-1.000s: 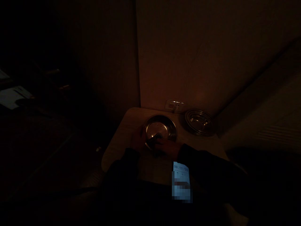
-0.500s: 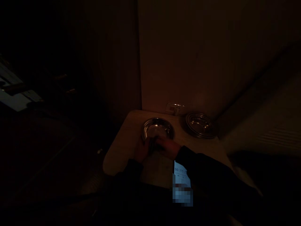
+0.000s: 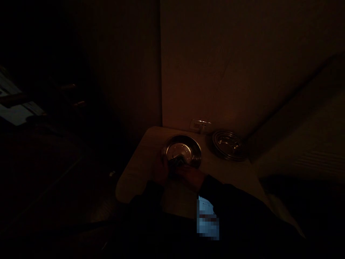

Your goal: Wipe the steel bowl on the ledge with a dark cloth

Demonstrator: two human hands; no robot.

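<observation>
The light is very dim. On a small pale table (image 3: 137, 165) sits a shiny round metal bowl (image 3: 194, 147) with a few glints on its inner bottom. My left hand (image 3: 161, 171) is at the bowl's near left rim, its fingers seemingly closed round the edge, though shadow blurs them. Over the near side of the bowl, my right hand (image 3: 190, 176) presses a dark crumpled cloth (image 3: 176, 162) against the inside. The fingers of that hand are partly lost in the dark.
A stack of several metal bowls (image 3: 229, 145) stands at the table's back right. Behind is a wall with a socket (image 3: 201, 125). A lit phone (image 3: 207, 219), its screen partly blurred out, lies near my right forearm.
Both hands were together over the bowl's near edge. Now the right hand has the cloth further inside, and the left is at the rim. The bowl's inner bottom shows more plainly.
</observation>
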